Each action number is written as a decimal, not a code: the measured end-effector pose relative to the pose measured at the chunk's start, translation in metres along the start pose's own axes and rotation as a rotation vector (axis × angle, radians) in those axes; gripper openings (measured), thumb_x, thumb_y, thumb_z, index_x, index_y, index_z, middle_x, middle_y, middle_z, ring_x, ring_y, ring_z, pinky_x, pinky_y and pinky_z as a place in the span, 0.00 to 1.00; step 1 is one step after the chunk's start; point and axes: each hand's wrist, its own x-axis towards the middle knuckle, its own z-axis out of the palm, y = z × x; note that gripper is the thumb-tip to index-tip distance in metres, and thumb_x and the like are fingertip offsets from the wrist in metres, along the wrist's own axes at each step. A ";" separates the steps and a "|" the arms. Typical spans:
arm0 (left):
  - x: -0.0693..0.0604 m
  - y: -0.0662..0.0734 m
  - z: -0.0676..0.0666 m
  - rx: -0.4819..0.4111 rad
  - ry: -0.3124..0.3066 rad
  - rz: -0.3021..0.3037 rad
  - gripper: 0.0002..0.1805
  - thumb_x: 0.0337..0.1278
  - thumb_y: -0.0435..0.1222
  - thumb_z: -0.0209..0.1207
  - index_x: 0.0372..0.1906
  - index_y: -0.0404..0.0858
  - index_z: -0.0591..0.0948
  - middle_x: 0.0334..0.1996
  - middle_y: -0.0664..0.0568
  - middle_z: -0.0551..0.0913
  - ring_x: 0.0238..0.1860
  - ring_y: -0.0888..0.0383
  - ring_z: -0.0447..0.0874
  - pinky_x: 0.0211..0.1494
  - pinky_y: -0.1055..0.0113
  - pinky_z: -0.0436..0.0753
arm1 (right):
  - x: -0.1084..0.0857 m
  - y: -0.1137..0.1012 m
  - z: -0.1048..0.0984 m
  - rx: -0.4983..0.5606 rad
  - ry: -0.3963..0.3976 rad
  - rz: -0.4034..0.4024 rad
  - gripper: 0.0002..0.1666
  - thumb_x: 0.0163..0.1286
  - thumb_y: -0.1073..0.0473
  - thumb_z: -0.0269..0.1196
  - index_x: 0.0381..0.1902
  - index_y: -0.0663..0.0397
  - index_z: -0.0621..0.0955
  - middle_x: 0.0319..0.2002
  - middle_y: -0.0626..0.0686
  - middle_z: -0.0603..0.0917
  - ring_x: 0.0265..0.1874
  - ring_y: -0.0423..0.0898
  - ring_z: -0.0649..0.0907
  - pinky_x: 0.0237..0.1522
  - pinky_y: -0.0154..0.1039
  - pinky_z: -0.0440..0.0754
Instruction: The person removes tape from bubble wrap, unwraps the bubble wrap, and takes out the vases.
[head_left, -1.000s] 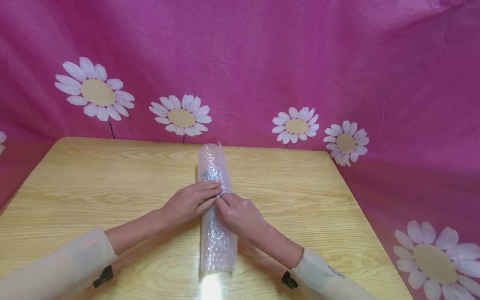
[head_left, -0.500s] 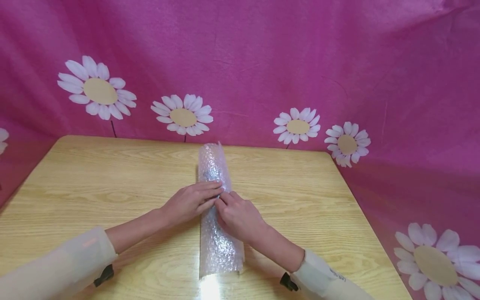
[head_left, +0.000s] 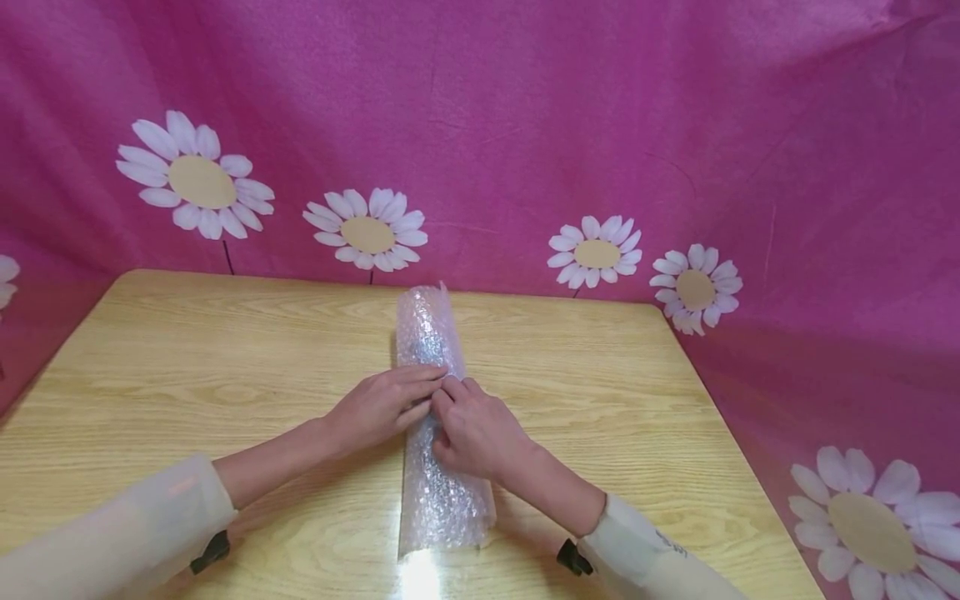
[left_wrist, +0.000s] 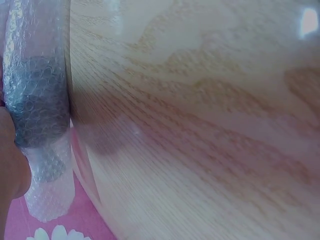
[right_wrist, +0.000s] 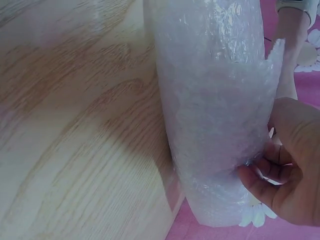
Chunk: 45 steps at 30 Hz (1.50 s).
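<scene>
A roll of bubble wrap [head_left: 446, 508] lies lengthwise on the wooden table. Something dark shows through its layers in the left wrist view, too blurred by the bubbles to name. Across the middle of the roll rests my left hand [head_left: 382, 404], its fingers nearly straight on top. Right beside those fingertips, my right hand [head_left: 480, 429] pinches the loose edge of the wrap with curled fingers. The right wrist view shows this right hand [right_wrist: 292, 170] at the edge of the wrap [right_wrist: 210, 120], which stands up a little at one corner.
The light wooden table [head_left: 225, 358] carries the roll and reaches back to a pink cloth backdrop [head_left: 480, 125] printed with white daisies. Light glares off the tabletop near its front edge.
My right hand has shifted slightly up and turned over the wrap's edge. The near end of the wrap has spread to the right. The left hand has stayed almost still.
</scene>
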 end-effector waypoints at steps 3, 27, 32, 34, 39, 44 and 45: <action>0.000 0.000 -0.002 0.003 -0.009 -0.013 0.22 0.67 0.35 0.61 0.63 0.34 0.79 0.65 0.45 0.76 0.66 0.50 0.73 0.65 0.54 0.74 | 0.000 0.001 0.000 0.022 0.021 -0.002 0.14 0.55 0.56 0.66 0.38 0.58 0.80 0.42 0.53 0.78 0.34 0.49 0.77 0.29 0.36 0.81; -0.007 -0.005 -0.004 -0.030 -0.007 -0.048 0.20 0.70 0.37 0.59 0.63 0.36 0.79 0.67 0.47 0.74 0.68 0.50 0.71 0.67 0.55 0.72 | -0.008 0.006 0.003 0.325 0.134 0.115 0.08 0.59 0.66 0.68 0.33 0.54 0.79 0.30 0.46 0.76 0.25 0.39 0.74 0.26 0.31 0.77; -0.007 -0.004 -0.005 -0.031 -0.018 -0.056 0.21 0.70 0.37 0.60 0.64 0.36 0.79 0.67 0.47 0.74 0.68 0.50 0.70 0.67 0.54 0.71 | -0.010 0.006 0.005 0.316 0.154 0.155 0.05 0.60 0.64 0.67 0.33 0.53 0.80 0.28 0.46 0.76 0.23 0.38 0.74 0.23 0.32 0.76; -0.007 -0.004 -0.005 -0.033 -0.018 -0.058 0.21 0.70 0.37 0.60 0.64 0.36 0.79 0.67 0.47 0.74 0.68 0.50 0.70 0.67 0.54 0.71 | -0.011 0.007 0.005 0.321 0.162 0.165 0.04 0.61 0.64 0.66 0.33 0.53 0.80 0.27 0.46 0.77 0.22 0.38 0.74 0.21 0.31 0.75; -0.008 -0.004 -0.005 -0.037 -0.013 -0.054 0.21 0.69 0.36 0.60 0.64 0.36 0.79 0.67 0.47 0.74 0.68 0.50 0.70 0.67 0.54 0.72 | -0.012 0.009 0.006 0.376 0.146 0.198 0.03 0.62 0.65 0.65 0.33 0.53 0.81 0.25 0.45 0.76 0.20 0.36 0.72 0.20 0.28 0.73; -0.008 -0.004 -0.004 -0.031 -0.009 -0.052 0.21 0.69 0.36 0.60 0.63 0.36 0.79 0.67 0.47 0.74 0.68 0.50 0.71 0.67 0.54 0.72 | -0.015 0.013 0.008 0.511 0.157 0.262 0.05 0.62 0.68 0.64 0.32 0.52 0.80 0.25 0.43 0.75 0.22 0.36 0.73 0.22 0.29 0.74; -0.008 -0.005 -0.004 -0.029 -0.008 -0.052 0.20 0.69 0.36 0.60 0.63 0.37 0.80 0.67 0.47 0.74 0.68 0.50 0.71 0.67 0.54 0.72 | -0.015 0.014 0.009 0.541 0.168 0.276 0.06 0.62 0.68 0.64 0.32 0.52 0.79 0.25 0.42 0.75 0.23 0.37 0.73 0.24 0.29 0.75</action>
